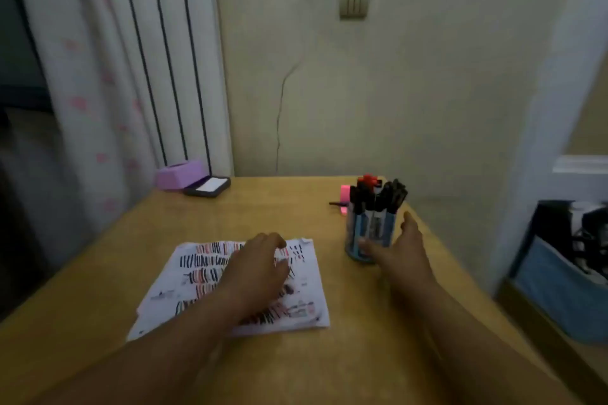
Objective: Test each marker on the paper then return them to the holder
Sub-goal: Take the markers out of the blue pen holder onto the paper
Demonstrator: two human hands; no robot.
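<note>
A sheet of white paper covered in rows of black and red marker strokes lies on the wooden table. My left hand rests on the paper, fingers bent down onto it, holding nothing. To the right stands a clear blue holder full of several black-capped markers and a red-capped one. My right hand is open beside the holder's lower right, thumb near its base and fingers extended past its side. The frame is blurred, so contact with the holder is unclear.
A pink object lies behind the holder. A purple box and a dark ink-pad-like case sit at the table's far left corner. Curtains hang at left, a wall is behind, and a blue bin stands off the table's right edge.
</note>
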